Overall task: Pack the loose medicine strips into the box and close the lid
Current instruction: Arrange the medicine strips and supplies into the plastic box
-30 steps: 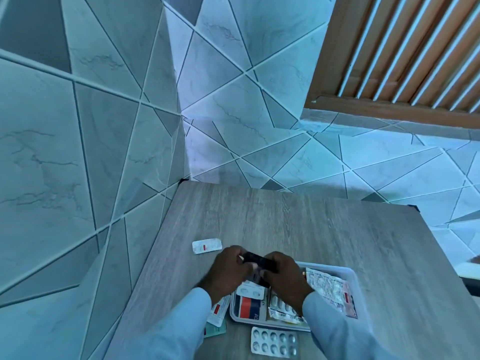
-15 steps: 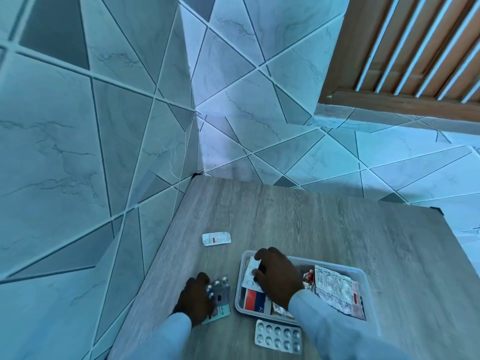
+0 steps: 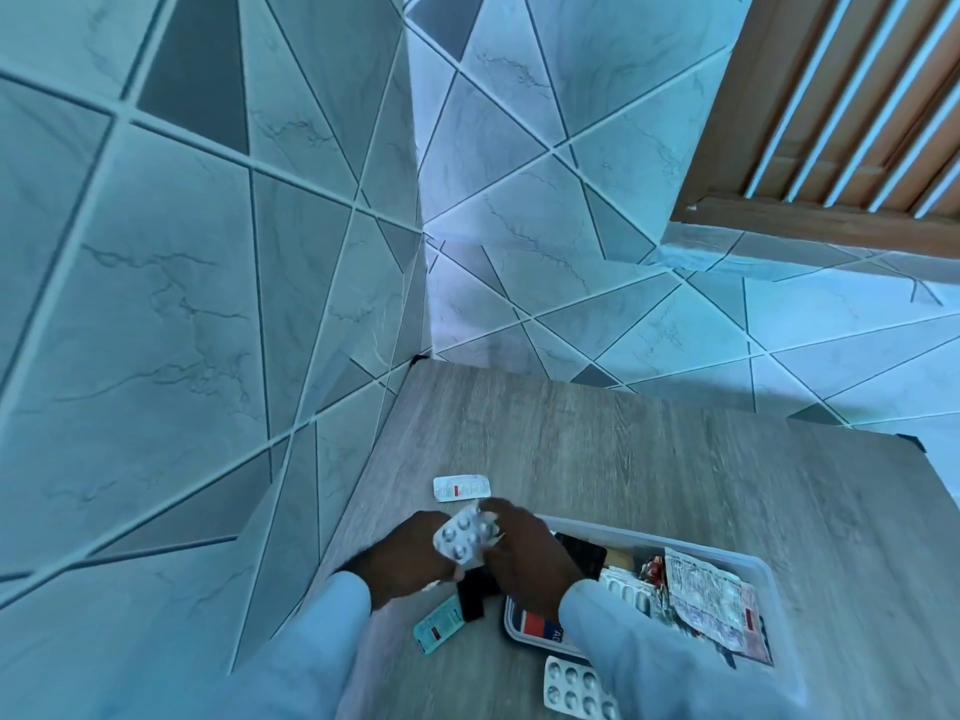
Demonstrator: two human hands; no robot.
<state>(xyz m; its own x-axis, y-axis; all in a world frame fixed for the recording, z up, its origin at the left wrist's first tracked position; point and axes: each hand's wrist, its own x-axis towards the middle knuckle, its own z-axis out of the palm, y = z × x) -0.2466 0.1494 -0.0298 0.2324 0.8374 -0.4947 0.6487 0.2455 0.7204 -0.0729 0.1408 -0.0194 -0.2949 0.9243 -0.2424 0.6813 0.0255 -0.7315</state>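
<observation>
A clear plastic box (image 3: pixel 748 563) sits on the wooden table (image 3: pixel 649 459), holding several medicine strips, among them a crinkled foil strip (image 3: pixel 706 600). My left hand (image 3: pixel 410 556) and my right hand (image 3: pixel 524 556) meet just left of the box, both holding a silver blister strip (image 3: pixel 465 535) above the table. A white strip (image 3: pixel 461 487) lies beyond my hands. A teal strip (image 3: pixel 439 623) lies below my left hand, with a dark strip (image 3: pixel 475 597) beside it. Another blister strip (image 3: pixel 571 691) lies in front of the box. No lid is visible.
Tiled walls (image 3: pixel 208 304) close in the table's left and far sides, meeting at a corner. A wooden slatted frame (image 3: pixel 831 122) is at the upper right. Bare tabletop stretches beyond and to the right of the box.
My left hand lifted a silver blister strip from the table's left side. My right hand left the box and joined it on the strip. The camera shifted right.
</observation>
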